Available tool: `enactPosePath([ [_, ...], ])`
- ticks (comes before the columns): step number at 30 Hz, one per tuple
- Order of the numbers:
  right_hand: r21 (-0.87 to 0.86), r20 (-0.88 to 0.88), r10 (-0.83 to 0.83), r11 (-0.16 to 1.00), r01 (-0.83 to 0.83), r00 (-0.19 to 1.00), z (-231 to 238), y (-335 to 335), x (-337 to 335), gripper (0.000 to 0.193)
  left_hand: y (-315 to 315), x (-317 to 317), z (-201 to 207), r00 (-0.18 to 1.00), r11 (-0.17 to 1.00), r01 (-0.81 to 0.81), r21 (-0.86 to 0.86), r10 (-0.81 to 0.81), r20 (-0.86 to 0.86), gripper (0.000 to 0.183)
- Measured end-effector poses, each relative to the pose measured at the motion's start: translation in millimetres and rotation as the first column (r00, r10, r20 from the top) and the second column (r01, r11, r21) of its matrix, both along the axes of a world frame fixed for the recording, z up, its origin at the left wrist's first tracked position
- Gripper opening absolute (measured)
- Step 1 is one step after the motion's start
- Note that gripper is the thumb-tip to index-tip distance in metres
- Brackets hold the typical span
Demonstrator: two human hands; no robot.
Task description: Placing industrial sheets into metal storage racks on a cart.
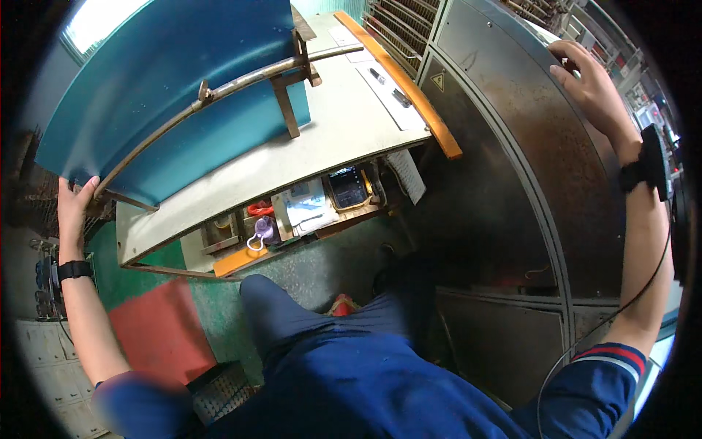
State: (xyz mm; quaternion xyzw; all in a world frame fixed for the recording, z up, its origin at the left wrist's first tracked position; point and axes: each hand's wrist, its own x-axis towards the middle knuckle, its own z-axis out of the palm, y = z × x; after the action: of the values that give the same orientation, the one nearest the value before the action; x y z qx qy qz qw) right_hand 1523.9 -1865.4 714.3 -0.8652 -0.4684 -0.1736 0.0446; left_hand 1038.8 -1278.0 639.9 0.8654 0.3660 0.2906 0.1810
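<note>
A large blue panel stands tilted on the pale tabletop, with a worn metal bar running across its face. At the panel's lower left corner, my left hand is closed on the edge, thumb in front, close to the bar's end. Far to the right, my right hand is at the top edge of a stained metal cabinet. Its fingers are curled, with a small dark spot between thumb and forefinger. What they grip there, if anything, I cannot make out.
Under the tabletop, an open shelf holds a black and yellow device, papers and a purple item with a white loop. Pens lie on a white sheet. An orange strip edges the table. A red mat covers floor at left.
</note>
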Motion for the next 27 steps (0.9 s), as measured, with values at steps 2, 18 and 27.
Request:
enactPosePath([
  [2,-0.006,-0.020,0.000,1.000,0.000,1.000,2.4,6.7,-9.7,0.034,3.2,-2.6,-1.5,0.999,0.999,0.024,-0.023,-0.023,0.031,0.058],
  [18,-0.025,0.040,0.013,1.000,-0.012,0.999,1.1,3.3,-8.6,0.037,10.2,-2.8,-3.0,1.000,0.999,0.021,0.044,-0.022,0.019,0.059],
  [27,-0.038,0.007,-0.021,0.999,0.021,1.000,3.4,9.9,-17.6,0.037,-2.7,1.7,0.4,1.000,1.000,-0.004,0.007,0.004,0.019,0.055],
])
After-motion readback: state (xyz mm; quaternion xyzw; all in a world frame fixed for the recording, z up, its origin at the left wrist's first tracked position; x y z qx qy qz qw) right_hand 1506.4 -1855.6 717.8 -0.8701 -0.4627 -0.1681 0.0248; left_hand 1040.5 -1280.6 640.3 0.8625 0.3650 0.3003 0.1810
